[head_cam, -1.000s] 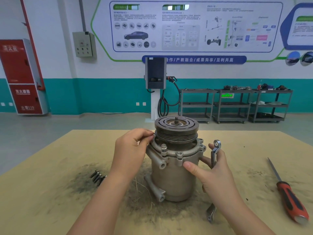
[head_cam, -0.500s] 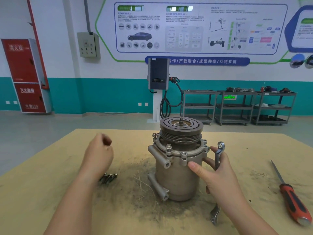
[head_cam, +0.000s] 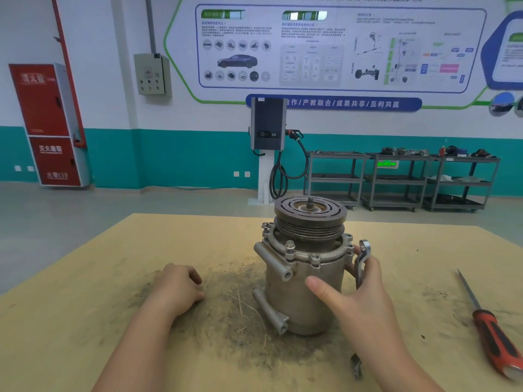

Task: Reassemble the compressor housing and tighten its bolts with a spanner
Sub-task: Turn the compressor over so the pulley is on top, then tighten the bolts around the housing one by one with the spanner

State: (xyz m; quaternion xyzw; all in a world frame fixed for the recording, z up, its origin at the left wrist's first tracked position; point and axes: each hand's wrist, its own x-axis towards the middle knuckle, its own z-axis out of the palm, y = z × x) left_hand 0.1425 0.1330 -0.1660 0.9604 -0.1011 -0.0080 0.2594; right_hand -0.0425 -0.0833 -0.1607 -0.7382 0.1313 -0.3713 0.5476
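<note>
Your right hand [head_cam: 365, 295] holds the spanner [head_cam: 360, 267] under curled fingers, thumb pressed on the compressor housing [head_cam: 305, 278]. Your left hand [head_cam: 178, 287] rests on the dirty surface [head_cam: 85, 278] to its left, fingers curled under; what they hold, I cannot tell. A red-handled screwdriver [head_cam: 492, 332] lies right. The housing stands upright mid-surface, two bolts [head_cam: 290, 244] in its flange.

one compressor [head_cam: 307, 267], one spanner [head_cam: 361, 261], one screwdriver [head_cam: 492, 332], two hands [head_cam: 177, 287]

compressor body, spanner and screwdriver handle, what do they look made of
Compressor body: dull grey cast metal, likely aluminium, matte and grimy. Spanner: bright polished steel by its shine. Screwdriver handle: red and black, probably plastic or rubber.
</note>
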